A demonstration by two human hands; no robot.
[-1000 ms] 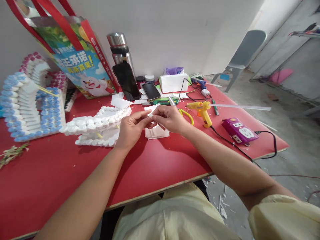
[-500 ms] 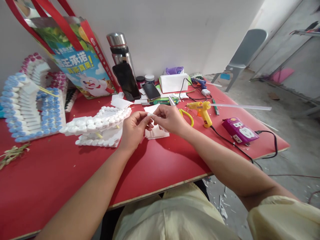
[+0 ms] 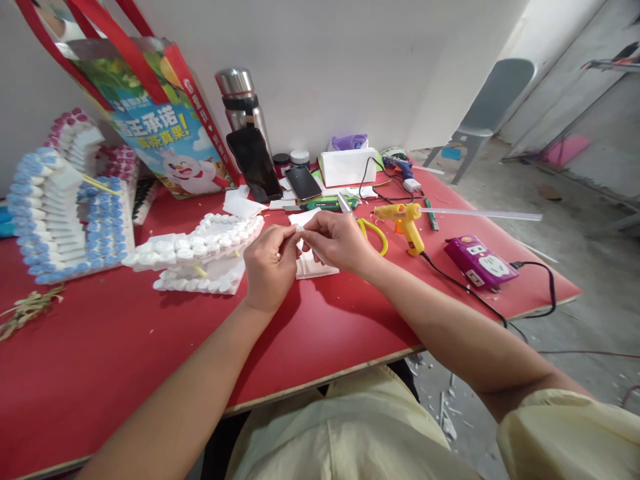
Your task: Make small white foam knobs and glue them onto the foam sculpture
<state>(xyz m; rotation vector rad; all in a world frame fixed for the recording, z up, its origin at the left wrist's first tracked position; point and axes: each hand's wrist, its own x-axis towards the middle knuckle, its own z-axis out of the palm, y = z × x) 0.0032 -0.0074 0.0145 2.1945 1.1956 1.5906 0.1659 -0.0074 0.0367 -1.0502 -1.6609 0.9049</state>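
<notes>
Between the fingertips of both hands is a small white piece (image 3: 300,229), mostly hidden by the fingers. My left hand (image 3: 273,263) pinches it from the left, my right hand (image 3: 333,241) from the right, and the hands touch or nearly touch. White paper sheets (image 3: 316,269) lie on the red table beneath them. Left of my left hand stands a white layered piece (image 3: 185,250) edged with rounded white bits. Scissors with yellow handles (image 3: 375,235) lie just beyond my right hand, partly covered by it.
A yellow glue gun (image 3: 407,223) with a long clear stick and a purple box (image 3: 480,261) are at the right. Behind stand a phone (image 3: 254,163), a steel flask (image 3: 237,83) and a bag (image 3: 170,127). Blue-edged pieces (image 3: 37,213) stand left.
My left hand has turned slightly, with its back showing more and its fingers curled closer in. My right hand has barely moved. The view has shifted very slightly.
</notes>
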